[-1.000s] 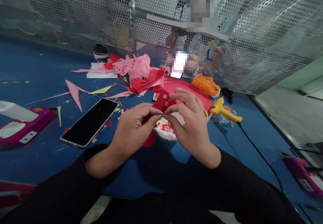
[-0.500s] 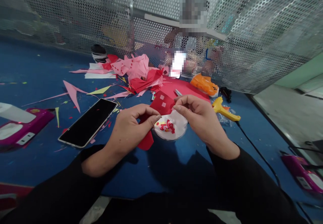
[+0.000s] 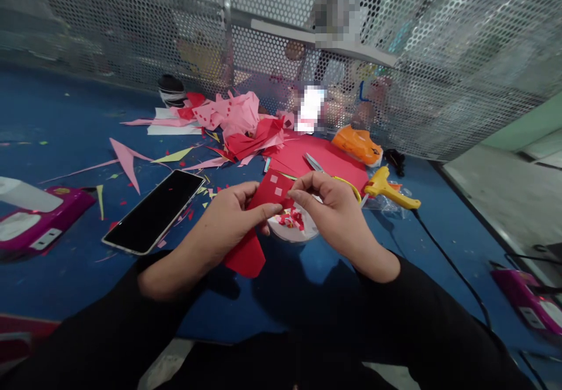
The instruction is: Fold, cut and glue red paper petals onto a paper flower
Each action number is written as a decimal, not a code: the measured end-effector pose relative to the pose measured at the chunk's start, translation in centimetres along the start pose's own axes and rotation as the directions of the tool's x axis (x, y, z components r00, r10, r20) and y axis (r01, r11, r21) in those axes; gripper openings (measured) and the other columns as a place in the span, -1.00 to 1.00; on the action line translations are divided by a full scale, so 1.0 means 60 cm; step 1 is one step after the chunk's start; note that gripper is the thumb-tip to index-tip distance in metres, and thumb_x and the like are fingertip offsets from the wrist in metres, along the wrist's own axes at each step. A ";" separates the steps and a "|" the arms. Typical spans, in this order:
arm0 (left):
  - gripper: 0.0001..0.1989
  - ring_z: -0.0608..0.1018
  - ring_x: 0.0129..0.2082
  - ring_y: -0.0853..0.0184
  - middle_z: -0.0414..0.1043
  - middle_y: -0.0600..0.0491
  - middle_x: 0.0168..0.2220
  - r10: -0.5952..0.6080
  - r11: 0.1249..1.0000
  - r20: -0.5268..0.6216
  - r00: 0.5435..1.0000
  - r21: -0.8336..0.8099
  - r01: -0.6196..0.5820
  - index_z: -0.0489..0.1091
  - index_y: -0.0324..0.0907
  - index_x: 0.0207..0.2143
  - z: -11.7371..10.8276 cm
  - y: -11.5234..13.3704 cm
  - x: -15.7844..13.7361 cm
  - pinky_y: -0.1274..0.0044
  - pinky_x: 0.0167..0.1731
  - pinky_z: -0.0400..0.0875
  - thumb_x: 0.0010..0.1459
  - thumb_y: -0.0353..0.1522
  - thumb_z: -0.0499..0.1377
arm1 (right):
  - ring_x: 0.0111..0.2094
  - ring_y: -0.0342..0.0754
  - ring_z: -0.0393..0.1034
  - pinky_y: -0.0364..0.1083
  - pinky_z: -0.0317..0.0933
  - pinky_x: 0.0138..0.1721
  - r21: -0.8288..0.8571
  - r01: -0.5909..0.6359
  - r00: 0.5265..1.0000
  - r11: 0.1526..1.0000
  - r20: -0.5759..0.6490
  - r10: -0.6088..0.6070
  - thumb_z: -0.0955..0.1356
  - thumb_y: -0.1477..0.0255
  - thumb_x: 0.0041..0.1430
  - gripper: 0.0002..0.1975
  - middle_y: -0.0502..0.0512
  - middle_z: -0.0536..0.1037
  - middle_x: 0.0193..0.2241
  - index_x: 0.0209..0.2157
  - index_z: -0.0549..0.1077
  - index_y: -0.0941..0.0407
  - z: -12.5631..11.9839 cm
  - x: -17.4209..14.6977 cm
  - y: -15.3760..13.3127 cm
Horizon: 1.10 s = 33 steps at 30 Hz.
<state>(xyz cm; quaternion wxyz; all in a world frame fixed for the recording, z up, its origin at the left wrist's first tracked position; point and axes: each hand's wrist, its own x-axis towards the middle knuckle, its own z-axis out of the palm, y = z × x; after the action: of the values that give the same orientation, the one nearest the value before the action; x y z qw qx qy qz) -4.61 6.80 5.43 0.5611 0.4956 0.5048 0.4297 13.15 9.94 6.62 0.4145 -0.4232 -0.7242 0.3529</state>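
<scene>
A long strip of red paper (image 3: pixel 246 256) runs through my left hand (image 3: pixel 232 217), with the fingers behind it and the thumb in front. Two small pale pink squares (image 3: pixel 276 185) sit on its upper part. My right hand (image 3: pixel 331 214) is closed in a pinch at the strip's right edge; whatever is between thumb and forefinger is too small to make out. Below and between the hands lies a round white dish (image 3: pixel 302 235) with small red, white and yellow paper bits (image 3: pixel 290 219) in it, partly covered by my right hand.
Scissors (image 3: pixel 314 163) with yellow handles lie on a red sheet (image 3: pixel 298 153). A yellow glue gun (image 3: pixel 384 188) trails a black cord on the right. Orange plastic (image 3: pixel 357 144), pink paper scraps (image 3: pixel 237 115), a phone (image 3: pixel 156 211) and a purple device (image 3: pixel 48 217) lie around. A person sits behind the perforated screen (image 3: pixel 272 44).
The red strip has shifted down and left and is turned flatter towards me. My right hand has moved left and down, up to the strip's edge. More of the scissors shows.
</scene>
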 end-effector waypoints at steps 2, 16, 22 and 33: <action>-0.78 0.41 -0.66 0.42 0.43 0.13 -0.63 -0.043 0.999 0.023 0.999 0.010 0.042 0.51 -0.20 -0.36 0.000 0.002 -0.002 0.60 -0.62 0.24 0.01 -0.23 0.33 | -0.46 -0.15 0.33 -0.12 0.19 -0.40 -0.002 -0.008 1.000 1.000 0.020 0.009 0.36 0.45 0.17 -0.90 -0.05 0.49 -0.51 -0.43 0.43 0.11 0.000 -0.001 0.000; -0.82 0.30 -0.69 0.48 0.34 0.17 -0.68 -0.010 1.000 -0.076 0.997 0.015 0.011 0.49 -0.19 -0.49 0.000 0.003 -0.008 0.61 -0.66 0.11 -0.01 -0.26 0.33 | -0.29 -0.07 0.40 -0.03 0.29 -0.22 -0.188 0.160 0.986 0.969 -0.024 -0.167 0.38 0.48 0.21 -0.90 0.01 0.50 -0.34 -0.41 0.43 0.08 0.012 -0.011 0.011; -0.82 0.31 -0.69 0.47 0.33 0.16 -0.68 -0.012 0.999 -0.081 0.997 0.045 0.016 0.48 -0.19 -0.50 0.001 0.007 -0.008 0.60 -0.66 0.10 -0.03 -0.26 0.32 | -0.29 -0.07 0.40 -0.02 0.29 -0.21 -0.206 0.151 0.986 0.967 -0.035 -0.162 0.38 0.45 0.22 -0.88 0.02 0.50 -0.34 -0.42 0.43 0.08 0.015 -0.013 0.012; -0.75 0.34 -0.66 0.45 0.34 0.15 -0.67 0.073 0.986 -0.079 0.994 0.153 -0.060 0.45 -0.19 -0.54 -0.003 0.004 -0.006 0.59 -0.62 0.16 0.02 -0.20 0.30 | -0.25 -0.04 0.42 0.04 0.26 -0.15 -0.290 0.221 0.970 0.931 -0.038 -0.242 0.38 0.50 0.22 -0.89 0.04 0.51 -0.33 -0.40 0.41 0.08 0.019 -0.015 0.012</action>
<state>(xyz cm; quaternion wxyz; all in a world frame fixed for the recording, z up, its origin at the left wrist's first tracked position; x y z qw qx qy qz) -4.82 6.48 5.70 0.4857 0.5347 0.5421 0.4293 12.61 9.24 5.24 0.4143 -0.4025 -0.7965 0.1786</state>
